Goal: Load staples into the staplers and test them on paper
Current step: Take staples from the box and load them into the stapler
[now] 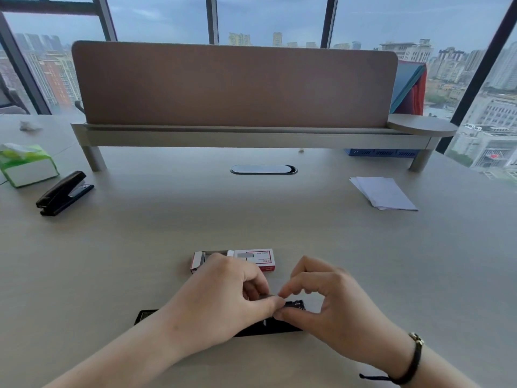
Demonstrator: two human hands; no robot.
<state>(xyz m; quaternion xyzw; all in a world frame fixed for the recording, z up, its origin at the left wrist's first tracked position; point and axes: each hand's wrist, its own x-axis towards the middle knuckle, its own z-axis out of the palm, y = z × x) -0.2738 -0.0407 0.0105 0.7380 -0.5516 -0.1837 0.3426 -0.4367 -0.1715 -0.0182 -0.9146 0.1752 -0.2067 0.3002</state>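
Note:
A black stapler [268, 329] lies opened flat on the desk right in front of me, mostly hidden under my hands. My left hand [223, 298] and my right hand [327, 301] meet above its magazine, fingertips pinching a small grey strip of staples [270, 296]. Just behind my hands sits a red-and-white staple box [253, 259], its tray slid out to the left. A second black stapler [64, 193] rests closed at the far left. A small stack of white paper [383, 193] lies at the right.
A green tissue box [26, 166] stands at the far left edge. A brown divider panel on a grey raised shelf [251, 138] crosses the back of the desk. An oval cable grommet [263, 169] sits at centre. A blue tray [383, 153] is under the shelf at right.

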